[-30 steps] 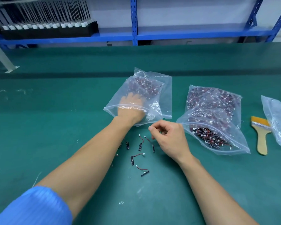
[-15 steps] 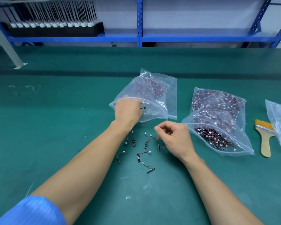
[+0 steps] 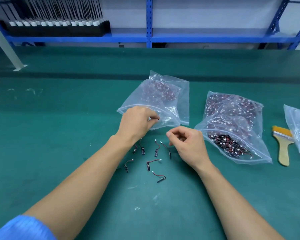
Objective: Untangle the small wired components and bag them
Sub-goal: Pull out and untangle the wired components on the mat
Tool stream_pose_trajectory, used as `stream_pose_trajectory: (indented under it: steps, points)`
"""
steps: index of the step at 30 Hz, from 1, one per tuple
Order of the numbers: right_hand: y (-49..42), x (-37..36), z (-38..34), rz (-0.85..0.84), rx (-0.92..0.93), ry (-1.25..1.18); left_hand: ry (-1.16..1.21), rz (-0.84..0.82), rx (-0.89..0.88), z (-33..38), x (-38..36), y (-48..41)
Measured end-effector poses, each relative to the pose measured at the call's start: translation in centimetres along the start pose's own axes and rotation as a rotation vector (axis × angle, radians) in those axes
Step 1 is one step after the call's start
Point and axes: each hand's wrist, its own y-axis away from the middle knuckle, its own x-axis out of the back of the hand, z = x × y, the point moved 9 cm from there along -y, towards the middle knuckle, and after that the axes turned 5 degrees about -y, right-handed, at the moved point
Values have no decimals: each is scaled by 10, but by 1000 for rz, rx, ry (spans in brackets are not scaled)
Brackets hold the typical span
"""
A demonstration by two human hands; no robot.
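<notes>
Head view: left hand (image 3: pixel 137 122) pinches the bag (image 3: pixel 156 96) lip, right hand (image 3: pixel 187 144) curled, grip unclear; I'd hold the mouth wide and feed the loose components (image 3: pixel 156 151) in singly.

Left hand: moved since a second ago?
Yes. The left hand has withdrawn from inside the clear bag back to its mouth, nearer the table's front edge.

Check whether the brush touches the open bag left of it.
Apart. Head view shows bare green table between the brush and the open bag.
</notes>
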Motion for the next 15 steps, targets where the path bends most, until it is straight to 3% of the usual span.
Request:
stream_pose_trajectory:
  steps: [3, 7, 15]
  points:
    - [0, 3, -8, 8, -3, -117, 335, 38, 55, 3, 14, 24]
    - [2, 0, -19, -68, 11, -215, 652, -107, 113, 9, 7, 49]
    - [8, -16, -19, -250, -13, -253, 722, -184, 81, 12, 2, 69]
